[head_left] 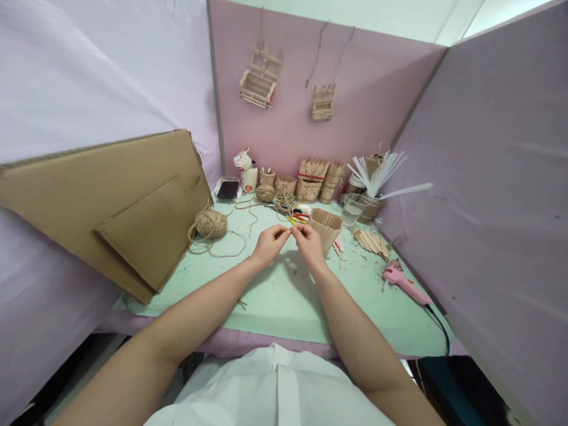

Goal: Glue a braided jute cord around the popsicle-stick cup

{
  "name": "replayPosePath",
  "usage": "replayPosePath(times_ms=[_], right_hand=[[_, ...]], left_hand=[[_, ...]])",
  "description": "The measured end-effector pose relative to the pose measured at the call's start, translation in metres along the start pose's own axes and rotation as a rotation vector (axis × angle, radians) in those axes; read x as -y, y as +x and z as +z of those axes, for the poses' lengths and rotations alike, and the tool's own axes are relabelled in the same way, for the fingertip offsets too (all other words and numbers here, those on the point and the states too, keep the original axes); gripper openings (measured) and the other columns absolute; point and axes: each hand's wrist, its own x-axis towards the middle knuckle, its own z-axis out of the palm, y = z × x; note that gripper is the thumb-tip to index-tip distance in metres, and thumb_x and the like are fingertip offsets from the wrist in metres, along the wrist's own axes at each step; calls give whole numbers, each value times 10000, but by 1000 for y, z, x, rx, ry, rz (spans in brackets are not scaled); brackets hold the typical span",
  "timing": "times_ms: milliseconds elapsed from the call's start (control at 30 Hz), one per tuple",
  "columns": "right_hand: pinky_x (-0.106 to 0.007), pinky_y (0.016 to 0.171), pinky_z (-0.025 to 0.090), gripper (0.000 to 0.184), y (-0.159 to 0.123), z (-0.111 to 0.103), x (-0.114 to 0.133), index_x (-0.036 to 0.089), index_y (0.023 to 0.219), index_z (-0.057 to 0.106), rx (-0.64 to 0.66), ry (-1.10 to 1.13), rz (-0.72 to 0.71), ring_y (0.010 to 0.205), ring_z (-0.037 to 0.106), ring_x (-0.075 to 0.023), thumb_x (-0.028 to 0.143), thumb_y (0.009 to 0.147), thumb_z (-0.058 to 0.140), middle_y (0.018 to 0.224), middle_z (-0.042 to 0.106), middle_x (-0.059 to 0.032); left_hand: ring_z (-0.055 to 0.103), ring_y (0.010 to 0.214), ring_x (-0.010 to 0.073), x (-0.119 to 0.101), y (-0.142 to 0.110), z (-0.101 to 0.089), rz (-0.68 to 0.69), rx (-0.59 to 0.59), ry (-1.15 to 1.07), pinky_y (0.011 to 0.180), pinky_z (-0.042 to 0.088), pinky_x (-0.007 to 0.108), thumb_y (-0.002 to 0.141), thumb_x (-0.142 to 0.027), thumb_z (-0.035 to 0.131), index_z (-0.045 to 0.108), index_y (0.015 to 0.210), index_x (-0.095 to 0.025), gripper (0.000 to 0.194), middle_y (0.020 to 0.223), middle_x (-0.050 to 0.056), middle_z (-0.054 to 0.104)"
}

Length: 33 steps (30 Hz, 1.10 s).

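Note:
My left hand (271,243) and my right hand (307,242) meet over the middle of the table, fingertips almost touching. Both are closed in a pinch. Whatever sits between the fingers is too small to make out. Just beyond my right hand stands a wooden-stick basket (326,228) with an uneven rim, partly hidden by that hand. Yellow- and red-handled tools (298,218) lie behind my fingertips. To the left of my left hand rests a ball of jute twine (211,223) with a loose strand trailing on the table.
A pink glue gun (406,284) with a black cord lies at the right edge, near loose wooden sticks (371,243). White glue sticks (379,174) fan from a container at the back right. A cardboard sheet (146,201) leans on the left. Small wooden baskets (309,190) line the back.

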Motion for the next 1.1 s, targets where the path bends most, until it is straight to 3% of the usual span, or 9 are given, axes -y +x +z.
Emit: replayPosePath(times_ms=[200, 567, 700, 933, 1000, 1100], right_hand=[[-341, 759, 442, 217, -2, -2, 2, 178, 750, 664, -22, -178, -151, 800, 584, -203, 360, 772, 548, 829, 674, -68], [-331, 723, 442, 236, -3, 1, 1, 175, 781, 687, 9, -200, -128, 763, 585, -201, 349, 769, 528, 831, 681, -76], [-312, 680, 430, 218, -2, 2, 0, 176, 748, 676, 13, -170, -66, 703, 568, -184, 345, 738, 539, 739, 658, -47], [-252, 547, 378, 196, -1, 1, -1, 171, 707, 619, 63, 0, 181, 575, 503, -133, 355, 713, 553, 599, 558, 9], [-257, 565, 395, 185, 0, 1, -1, 172, 741, 608, 29, 11, 145, 591, 511, -132, 348, 699, 575, 648, 575, 3], [-288, 649, 433, 152, -2, 2, 1, 176, 749, 590, -41, -65, -35, 661, 535, -146, 318, 696, 586, 737, 601, -21]], left_hand=[[551, 680, 126, 5, 2, 0, 18, -60, -4, 667, 436, 240, 762, -313, 578, 620, 724, -148, 174, 719, 15, 640], [532, 651, 119, 6, 3, 1, 26, -82, -13, 639, 421, 231, 751, -257, 549, 626, 670, -145, 158, 660, 4, 628], [523, 643, 117, 7, 3, 1, 36, -97, 10, 629, 411, 231, 747, -232, 540, 619, 655, -146, 149, 657, 3, 619], [492, 627, 107, 12, 3, 2, 122, -71, 4, 604, 387, 230, 770, -243, 554, 616, 662, -147, 156, 655, 1, 577], [501, 635, 109, 13, 3, 2, 116, -72, -2, 606, 391, 231, 779, -254, 557, 624, 678, -149, 160, 671, 5, 592], [522, 655, 116, 14, 4, 1, 102, -89, -8, 623, 406, 237, 787, -276, 567, 638, 700, -151, 167, 702, 14, 617]])
